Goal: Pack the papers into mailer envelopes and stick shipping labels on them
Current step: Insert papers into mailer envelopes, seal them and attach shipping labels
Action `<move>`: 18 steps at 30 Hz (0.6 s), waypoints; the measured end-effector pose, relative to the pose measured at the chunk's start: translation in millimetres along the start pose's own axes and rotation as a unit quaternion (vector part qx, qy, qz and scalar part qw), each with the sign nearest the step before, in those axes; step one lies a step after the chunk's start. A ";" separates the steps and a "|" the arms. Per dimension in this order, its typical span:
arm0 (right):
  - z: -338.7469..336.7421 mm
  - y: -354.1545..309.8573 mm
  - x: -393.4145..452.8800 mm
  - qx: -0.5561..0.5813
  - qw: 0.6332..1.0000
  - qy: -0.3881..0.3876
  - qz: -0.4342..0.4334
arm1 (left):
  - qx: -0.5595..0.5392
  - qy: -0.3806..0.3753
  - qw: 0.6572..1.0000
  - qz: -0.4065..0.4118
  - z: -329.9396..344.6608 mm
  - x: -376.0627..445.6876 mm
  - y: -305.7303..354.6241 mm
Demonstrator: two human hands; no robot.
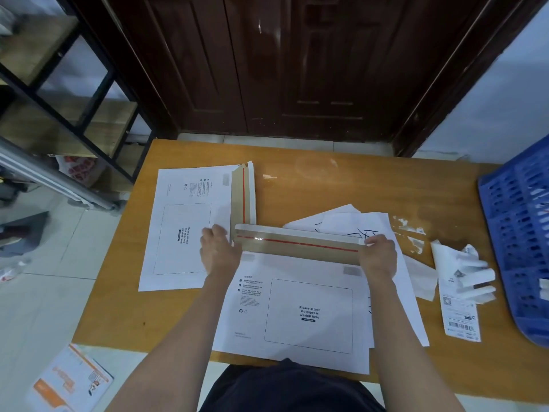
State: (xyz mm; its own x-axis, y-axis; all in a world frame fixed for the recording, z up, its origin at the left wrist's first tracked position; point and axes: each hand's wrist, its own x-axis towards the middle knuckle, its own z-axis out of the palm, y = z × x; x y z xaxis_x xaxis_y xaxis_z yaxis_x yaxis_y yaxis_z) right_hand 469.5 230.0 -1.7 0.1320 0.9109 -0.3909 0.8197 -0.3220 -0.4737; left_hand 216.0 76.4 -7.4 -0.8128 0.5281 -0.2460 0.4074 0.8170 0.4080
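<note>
Left hand [219, 251] and right hand [378, 257] grip opposite ends of near envelope's flap [297, 243], fingers curled over it, on bench [371, 185].

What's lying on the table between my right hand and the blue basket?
In the head view, between the right hand and the blue basket lie torn white backing scraps and curled shipping labels.

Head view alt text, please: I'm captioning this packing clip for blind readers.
Both hands, left hand and right hand, grip the ends of the brown flap of a white mailer envelope on an orange table. A second envelope lies at left, loose papers behind, shipping labels and a blue basket at right.
</note>
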 end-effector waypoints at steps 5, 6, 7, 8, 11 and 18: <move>9.2 28.1 0.0 -0.013 0.988 -0.092 0.120 | -0.047 -0.071 0.992 -0.092 8.4 -3.8 -14.4; 9.9 27.3 -2.4 -0.001 0.989 -0.094 0.116 | -0.055 -0.071 0.992 -0.091 8.5 -4.3 -13.9; 10.4 26.4 -3.5 0.008 0.990 -0.093 0.106 | -0.068 -0.075 0.991 -0.092 8.0 -4.2 -13.2; 9.8 24.7 -4.1 0.010 0.991 -0.093 0.100 | -0.086 -0.081 0.988 -0.099 7.8 -3.4 -12.7; 5.7 20.4 -1.3 0.042 0.990 -0.089 0.098 | -0.144 -0.088 0.978 -0.121 5.4 -1.6 -9.2; -14.4 5.5 -6.9 0.395 0.911 -0.067 0.098 | -0.452 -0.121 0.868 -0.164 -7.6 -1.5 2.7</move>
State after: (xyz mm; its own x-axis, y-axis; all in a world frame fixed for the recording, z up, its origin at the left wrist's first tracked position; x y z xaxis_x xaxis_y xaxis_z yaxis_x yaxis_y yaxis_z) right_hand 481.1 225.7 9.8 0.1198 0.7933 -0.5969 0.1240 -0.6085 -0.7838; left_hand 215.2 76.1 0.8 -0.6670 0.4233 -0.6131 -0.4126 0.4753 0.7771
